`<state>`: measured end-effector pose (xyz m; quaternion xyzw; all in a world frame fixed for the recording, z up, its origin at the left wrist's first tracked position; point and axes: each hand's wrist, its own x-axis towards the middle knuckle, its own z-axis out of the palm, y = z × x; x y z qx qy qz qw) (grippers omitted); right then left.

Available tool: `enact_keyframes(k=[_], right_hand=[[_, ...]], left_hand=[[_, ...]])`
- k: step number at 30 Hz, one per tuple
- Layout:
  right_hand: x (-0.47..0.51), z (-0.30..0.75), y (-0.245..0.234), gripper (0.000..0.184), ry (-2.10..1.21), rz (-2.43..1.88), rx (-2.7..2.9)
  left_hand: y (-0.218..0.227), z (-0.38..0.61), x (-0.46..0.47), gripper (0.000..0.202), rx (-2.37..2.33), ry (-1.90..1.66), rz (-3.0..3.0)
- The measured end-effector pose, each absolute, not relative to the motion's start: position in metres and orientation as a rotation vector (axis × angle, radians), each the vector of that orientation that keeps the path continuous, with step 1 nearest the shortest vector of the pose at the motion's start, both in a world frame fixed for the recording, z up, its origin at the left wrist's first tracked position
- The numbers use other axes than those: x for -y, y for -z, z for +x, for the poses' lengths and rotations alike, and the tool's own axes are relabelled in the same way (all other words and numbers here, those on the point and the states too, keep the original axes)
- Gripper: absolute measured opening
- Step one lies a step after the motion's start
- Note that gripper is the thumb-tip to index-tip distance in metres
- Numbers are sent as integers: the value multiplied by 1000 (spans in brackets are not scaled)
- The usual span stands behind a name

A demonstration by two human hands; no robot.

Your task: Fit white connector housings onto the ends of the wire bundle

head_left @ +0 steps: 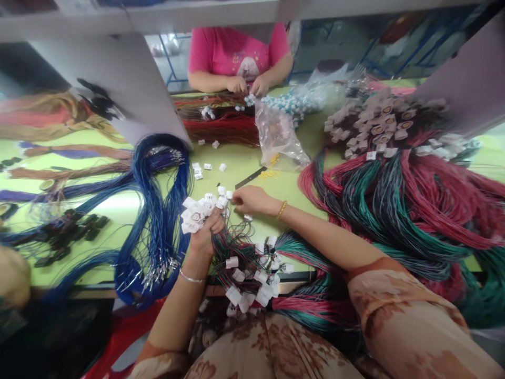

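Note:
My left hand [208, 231] is closed around a bunch of wires whose white plastic connectors [197, 211] stick out above the fist. Close to its right, my right hand [254, 201] has its fingertips pinched together beside one small white connector at the edge of that bunch. Whatever sits between those fingertips is hidden. Thin dark wires run down from my left fist. Below them, more white connectors [260, 276] on green, red and black wires hang at the table's near edge. A dark flat strip [251, 178] and tiny yellow pieces [272, 171] lie just beyond my right hand.
Blue wires [158, 210] with metal ends are heaped on the left, near black connectors [71, 231]. Red, black and green wire bundles [374, 195] cover the right. A clear plastic bag [280, 131] lies ahead. Across the table, a person in a pink shirt [240, 52] handles small parts.

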<state>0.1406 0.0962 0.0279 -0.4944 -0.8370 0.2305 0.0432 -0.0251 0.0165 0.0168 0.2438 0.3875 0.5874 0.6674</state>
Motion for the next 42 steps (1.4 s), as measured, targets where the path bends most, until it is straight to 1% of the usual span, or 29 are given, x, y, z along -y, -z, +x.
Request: enact_keyframes(k=[2,4,9,12,14,16,19,23,25,28,31,34,38,40,42], right_hand=[[-93,131,-26,15,-616,-1573,2607],[-91,125,-22,15,-580,-1567,2613],[-91,120,-16,13,-596,-1461,2677],[-93,127,-18,11,-662,-1410,2571],[-93,136,-20,8,-866,-1361,2309],[-91,144,-23,2,-1205,-1257,1940],[-83,152,-27,9,-1636,-1088,1422],[-70,156,-33,17,-1930,-960,1089],[-66,156,-37,22,-1984,-913,1051],[-60,156,-43,27,-1872,-895,1155],[-51,156,-52,22,-1641,-929,1400],[-41,154,-60,10,-1322,-956,1665],[-33,150,-63,11,-806,-860,1921],[-31,147,-61,13,-690,-795,1940],[-30,145,-58,11,-668,-786,1912]], left_hand=[[-17,-26,-16,34,-889,-1319,551],[-18,-25,-15,34,-894,-1308,563],[-19,-26,-12,35,-892,-1265,604],[-18,-26,-12,30,-918,-1240,618],[-16,-27,-12,31,-925,-1237,617],[-15,-26,-12,33,-930,-1244,603],[-16,-24,-11,30,-966,-1280,563],[-16,-23,-11,27,-995,-1318,564],[-16,-22,-11,28,-991,-1328,576],[-15,-23,-11,31,-977,-1323,583],[-14,-23,-11,34,-962,-1329,584],[-14,-24,-11,39,-976,-1330,574],[-10,-25,-10,41,-1005,-1346,637],[-8,-26,-11,39,-1015,-1332,686],[-6,-26,-11,37,-1014,-1308,729]])
